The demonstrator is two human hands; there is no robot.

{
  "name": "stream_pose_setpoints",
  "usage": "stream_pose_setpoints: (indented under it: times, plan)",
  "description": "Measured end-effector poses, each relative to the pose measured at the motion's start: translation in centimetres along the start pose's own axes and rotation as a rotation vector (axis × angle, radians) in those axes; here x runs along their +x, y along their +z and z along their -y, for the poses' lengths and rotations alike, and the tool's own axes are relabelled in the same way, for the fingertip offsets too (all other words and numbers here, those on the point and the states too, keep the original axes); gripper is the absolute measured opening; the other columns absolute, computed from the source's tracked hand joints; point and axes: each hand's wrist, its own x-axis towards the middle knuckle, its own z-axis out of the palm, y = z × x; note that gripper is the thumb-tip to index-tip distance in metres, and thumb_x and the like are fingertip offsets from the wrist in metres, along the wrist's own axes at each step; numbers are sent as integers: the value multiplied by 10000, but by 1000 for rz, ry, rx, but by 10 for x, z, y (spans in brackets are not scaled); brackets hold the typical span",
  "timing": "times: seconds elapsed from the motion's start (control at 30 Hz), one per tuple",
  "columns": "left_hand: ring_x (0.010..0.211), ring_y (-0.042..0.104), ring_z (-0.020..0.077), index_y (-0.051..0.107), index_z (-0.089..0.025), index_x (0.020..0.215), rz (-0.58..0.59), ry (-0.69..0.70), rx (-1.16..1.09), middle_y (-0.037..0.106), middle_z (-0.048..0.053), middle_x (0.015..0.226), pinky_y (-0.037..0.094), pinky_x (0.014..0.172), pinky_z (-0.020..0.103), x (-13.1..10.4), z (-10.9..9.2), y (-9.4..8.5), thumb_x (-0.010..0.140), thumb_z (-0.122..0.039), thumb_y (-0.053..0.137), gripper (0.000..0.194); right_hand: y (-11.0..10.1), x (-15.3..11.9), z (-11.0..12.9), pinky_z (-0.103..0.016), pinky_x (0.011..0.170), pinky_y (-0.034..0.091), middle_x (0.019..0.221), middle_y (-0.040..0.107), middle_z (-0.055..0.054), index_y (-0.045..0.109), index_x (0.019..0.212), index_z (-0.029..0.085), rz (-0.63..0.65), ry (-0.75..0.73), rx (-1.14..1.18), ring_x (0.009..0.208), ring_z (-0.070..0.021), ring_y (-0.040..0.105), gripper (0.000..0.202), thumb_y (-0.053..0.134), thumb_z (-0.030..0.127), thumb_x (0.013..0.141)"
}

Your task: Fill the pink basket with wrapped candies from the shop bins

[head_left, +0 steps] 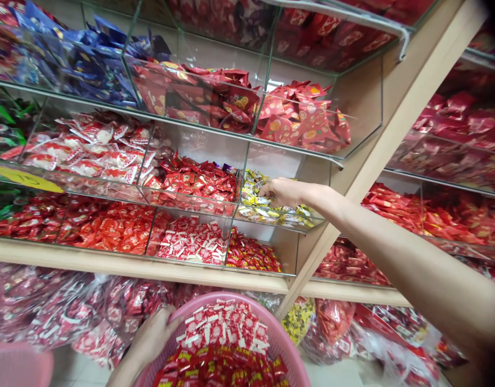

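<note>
Nearest us, our left hand (161,329) grips the rim of a pink basket (282,337), thumb over the edge, remaining fingers hidden; inside lie red-and-white packets (227,325) and red-and-yellow packets (223,370). Beyond, our right hand (282,192) dips among yellow-and-white packets (253,185) in a shelf bin (290,223), fingers curled; we cannot tell whether it holds any. We judge this a picking step; withdrawing calls for clearing the bin's front. A yellow tag (27,178) seemingly reads "15"; wrapper print defeats us.
</note>
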Motion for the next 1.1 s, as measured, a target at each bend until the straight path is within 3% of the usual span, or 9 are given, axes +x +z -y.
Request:
stream_pose_setpoints:
  times: [0.2, 0.37, 0.57, 0.67, 0.73, 0.8, 0.87, 1.0, 1.1]
  plan:
    - [913, 642, 232, 589, -193, 823, -29, 36, 8, 702, 81, 885, 400, 729, 258, 2, 4, 4, 879, -454, 379, 339, -5, 10, 2, -246, 563, 323, 645, 577, 32, 633, 704, 190, 29, 33, -37, 591, -106, 438, 96, 696, 148, 646]
    - [912, 646, 217, 595, -199, 848, -24, 22, -7, 706, 75, 899, 399, 718, 246, 1, 3, 2, 877, -441, 397, 314, -3, 7, -3, -245, 560, 329, 649, 566, 31, 614, 677, 173, -40, 21, 12, 584, -96, 428, 128, 738, 201, 660]
    - [875, 648, 210, 594, -188, 847, -11, 4, 22, 701, 80, 874, 398, 703, 242, -3, -5, -3, 876, -435, 417, 304, -20, -26, 2, -266, 606, 359, 722, 630, -13, 667, 864, 109, -291, 88, 160, 622, -103, 497, 309, 656, 400, 762]
    - [812, 648, 206, 586, -185, 806, -6, 4, 44, 695, 80, 832, 392, 672, 243, -4, -9, -5, 876, -465, 418, 334, -29, -50, 27, -292, 664, 364, 836, 654, -66, 661, 930, 68, -472, 60, 209, 709, -119, 529, 435, 555, 477, 822]
    - [788, 647, 200, 584, -186, 794, 1, -3, 57, 694, 74, 810, 384, 658, 241, -5, -12, -5, 877, -470, 419, 339, -25, -65, 56, -306, 695, 370, 850, 651, -62, 662, 895, 102, -560, -6, 261, 750, -142, 538, 351, 579, 436, 825]
    - [776, 644, 196, 591, -188, 798, 7, -19, 65, 697, 69, 805, 375, 644, 239, -6, -13, -6, 876, -468, 426, 333, -7, -75, 94, -311, 718, 382, 824, 645, -43, 651, 848, 138, -575, -95, 358, 762, -156, 534, 218, 629, 352, 810]
    - [783, 643, 195, 605, -187, 821, 7, -22, 59, 702, 73, 821, 370, 637, 238, -6, -14, -5, 875, -461, 433, 328, 25, -80, 135, -298, 713, 390, 795, 629, -28, 635, 855, 157, -498, -181, 494, 755, -151, 526, 166, 597, 319, 845]
    - [803, 641, 197, 615, -179, 825, 4, -9, 61, 701, 85, 848, 368, 636, 237, -7, -13, -4, 881, -426, 429, 314, 107, -80, 213, -280, 738, 408, 884, 639, -41, 615, 960, 163, -214, -262, 707, 838, -161, 548, 200, 605, 330, 850]
    - [773, 633, 190, 596, -188, 797, 8, -8, 75, 687, 65, 814, 355, 623, 235, -7, -13, -5, 880, -431, 422, 310, 152, -78, 257, -289, 731, 427, 864, 650, -47, 618, 903, 157, -9, -263, 707, 825, -180, 571, 241, 636, 383, 821]
